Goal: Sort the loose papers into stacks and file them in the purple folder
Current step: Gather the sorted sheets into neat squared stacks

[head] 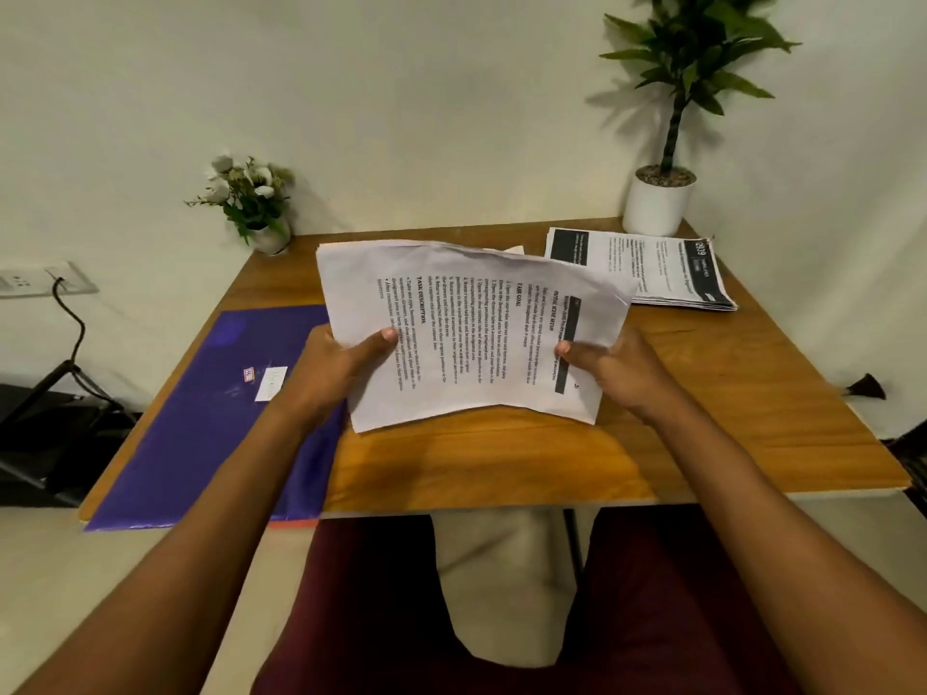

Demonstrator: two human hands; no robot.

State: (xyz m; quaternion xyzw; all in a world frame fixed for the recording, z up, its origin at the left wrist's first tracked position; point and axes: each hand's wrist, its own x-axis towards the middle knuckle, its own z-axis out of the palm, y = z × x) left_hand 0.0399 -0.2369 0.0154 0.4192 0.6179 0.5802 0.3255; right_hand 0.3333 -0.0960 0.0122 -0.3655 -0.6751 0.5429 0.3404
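Wooden table (727,418) below, set against a pale wall. Held a sheaf of printed papers (471,333) just above its middle, sagging slightly. Pinched it with the left hand (326,378) at the left edge, thumb on top, and with the right hand (622,368) at the right edge, thumb likewise on the page. Saw the purple folder (200,433) lying flat on the table's left side, overhanging the near edge. Saw a second stack of papers (652,273) at the far right, just beside a white plant pot (657,208), and a small flower vase (273,238) at the far left corner.
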